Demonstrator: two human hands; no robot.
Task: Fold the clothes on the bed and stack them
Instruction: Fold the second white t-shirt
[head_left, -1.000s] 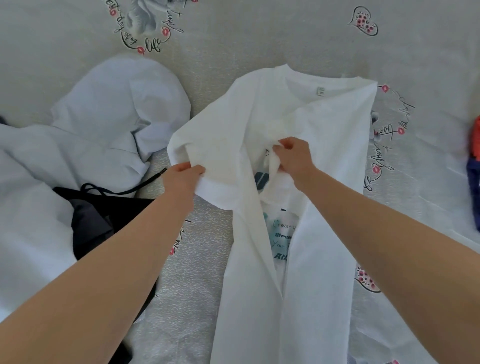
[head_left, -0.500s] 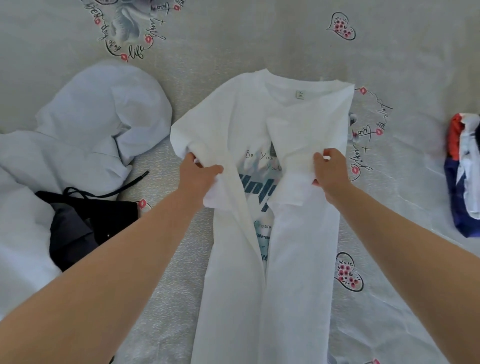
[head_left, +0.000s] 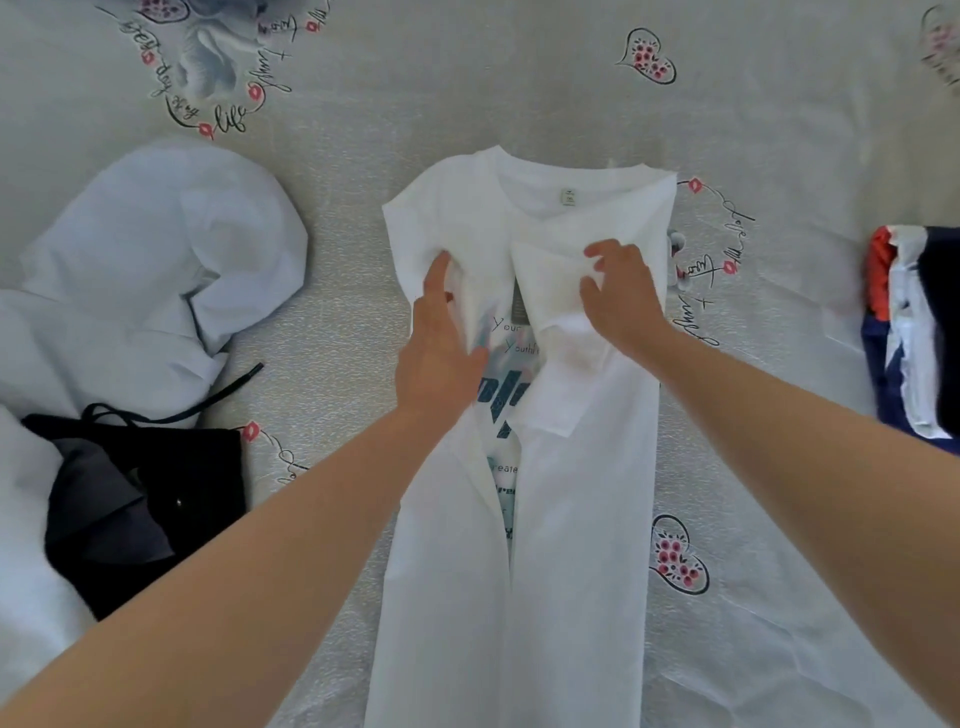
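Under both hands, the white T-shirt (head_left: 566, 597) now lies flatter; left hand (head_left: 439, 348) has released its sleeve and presses flat, right hand (head_left: 621, 301) rests fingers spread on the folded sleeve.

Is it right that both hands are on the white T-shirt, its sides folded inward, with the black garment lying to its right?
Not quite: in the head view the black garment lies left of the white T-shirt. The left hand and right hand are on the shirt, its sides folded inward.

white tee (head_left: 582, 597) w/ teal print, heart-print sheet (head_left: 779, 130)
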